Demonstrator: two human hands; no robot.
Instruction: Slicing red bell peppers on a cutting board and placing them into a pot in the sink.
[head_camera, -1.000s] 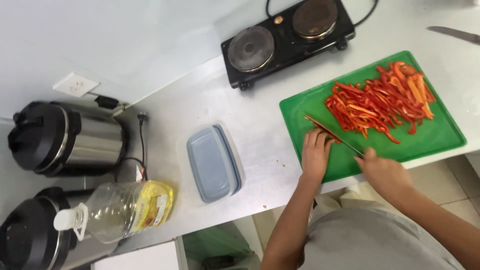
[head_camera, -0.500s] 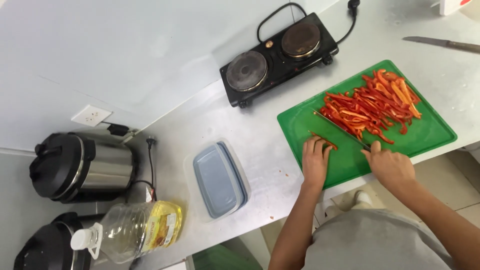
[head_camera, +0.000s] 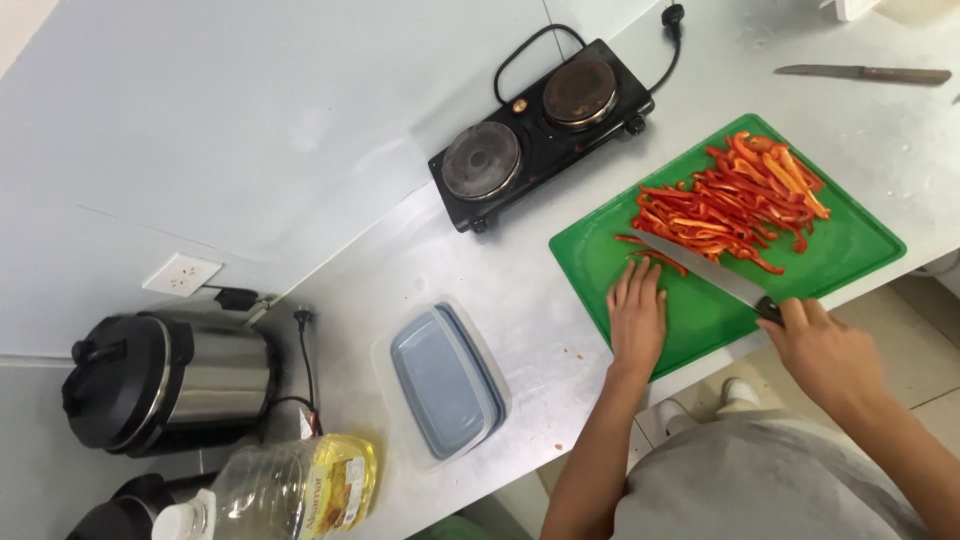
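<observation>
A green cutting board (head_camera: 845, 250) lies on the steel counter with a heap of red pepper strips (head_camera: 735, 205) on it. My left hand (head_camera: 636, 318) rests flat on the board's near left part, fingers apart, just below a loose strip. My right hand (head_camera: 825, 350) grips the handle of a kitchen knife (head_camera: 700, 268). The blade runs diagonally up-left, its tip at the edge of the pepper heap.
A black two-ring hotplate (head_camera: 540, 132) stands behind the board, its cable looping back. A lidded clear plastic container (head_camera: 443, 382) sits left of the board. Further left are an oil bottle (head_camera: 285, 490) and a steel cooker (head_camera: 165, 380). A second knife (head_camera: 865, 74) lies far right.
The view has shifted, so everything sits further right and lower. My left hand has flattened on the board, and the knife blade now lies longer and lower against the pepper heap.
</observation>
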